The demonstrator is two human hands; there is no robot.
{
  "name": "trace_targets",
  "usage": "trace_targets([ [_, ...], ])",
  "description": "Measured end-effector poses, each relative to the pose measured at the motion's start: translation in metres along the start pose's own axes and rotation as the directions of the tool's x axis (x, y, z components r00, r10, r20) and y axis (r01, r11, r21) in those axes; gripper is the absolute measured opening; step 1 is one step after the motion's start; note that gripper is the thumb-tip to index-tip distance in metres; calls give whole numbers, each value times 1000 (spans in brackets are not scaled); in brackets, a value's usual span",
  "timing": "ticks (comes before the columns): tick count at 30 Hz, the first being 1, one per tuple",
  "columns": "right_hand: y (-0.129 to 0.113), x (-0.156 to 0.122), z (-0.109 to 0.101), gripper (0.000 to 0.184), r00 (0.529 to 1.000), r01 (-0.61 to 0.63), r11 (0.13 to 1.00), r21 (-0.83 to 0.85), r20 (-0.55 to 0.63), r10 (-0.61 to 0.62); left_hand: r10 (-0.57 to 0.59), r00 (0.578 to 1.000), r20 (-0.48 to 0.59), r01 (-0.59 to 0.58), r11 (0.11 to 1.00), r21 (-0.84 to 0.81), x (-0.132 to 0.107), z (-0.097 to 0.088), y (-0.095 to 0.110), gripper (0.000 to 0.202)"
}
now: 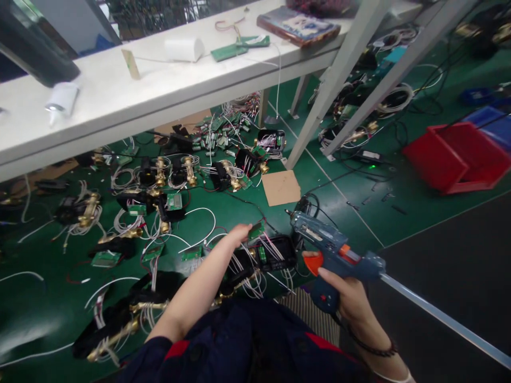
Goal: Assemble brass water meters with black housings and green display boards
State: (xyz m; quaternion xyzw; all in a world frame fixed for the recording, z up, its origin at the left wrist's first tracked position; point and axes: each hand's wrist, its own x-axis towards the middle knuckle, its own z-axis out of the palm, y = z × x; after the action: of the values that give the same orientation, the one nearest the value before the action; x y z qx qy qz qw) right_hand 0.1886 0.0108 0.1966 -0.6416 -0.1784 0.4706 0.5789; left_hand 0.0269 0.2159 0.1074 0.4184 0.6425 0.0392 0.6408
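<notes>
Taking the middle of my view as the clock's centre, I have the left hand (240,235) at 7 o'clock, its fingers closed on the near edge of a small green circuit board (256,230). The board sits at 6 o'clock, above and just beside an open black housing (286,250) at 5. Pinkish wires (272,247) run from it down toward the housing, so I judge the hand keeps it close to spare those leads a pull.

At 4 o'clock I have the right hand (350,297) wrapped around the handle of a blue glue gun (325,234), a finger at the orange trigger (313,262); whether it is squeezed I cannot tell. The nozzle points toward 10 o'clock, apart from the board and the bare fingers, probably for safety. A long translucent glue stick (441,316) juts from the back toward 4, out over the side where it seems least likely to snag.

A cardboard piece (281,188) lies on the green floor just off centre toward 3, perhaps as a resting pad. Units with brass fittings (160,173) spread around 9 o'clock, seemingly laid out within reach. A red bin (435,165) sits farther off at 3.
</notes>
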Motion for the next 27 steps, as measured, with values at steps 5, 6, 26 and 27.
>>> trace_targets([
  [5,15,-12,-11,41,984,-8,975,-222,173,48,28,997,74,-24,998,-63,-19,-18,5,22],
  [6,18,-15,-12,41,979,-17,963,-268,192,71,50,996,74,-44,996,-79,-25,-22,6,21],
  [26,27,-39,0,47,980,-121,893,-433,89,175,287,958,-14,-282,930,-237,-72,-20,1,17],
  [27,27,-40,0,47,980,-126,892,-435,83,179,290,957,-15,-285,929,-237,-72,-20,1,18],
])
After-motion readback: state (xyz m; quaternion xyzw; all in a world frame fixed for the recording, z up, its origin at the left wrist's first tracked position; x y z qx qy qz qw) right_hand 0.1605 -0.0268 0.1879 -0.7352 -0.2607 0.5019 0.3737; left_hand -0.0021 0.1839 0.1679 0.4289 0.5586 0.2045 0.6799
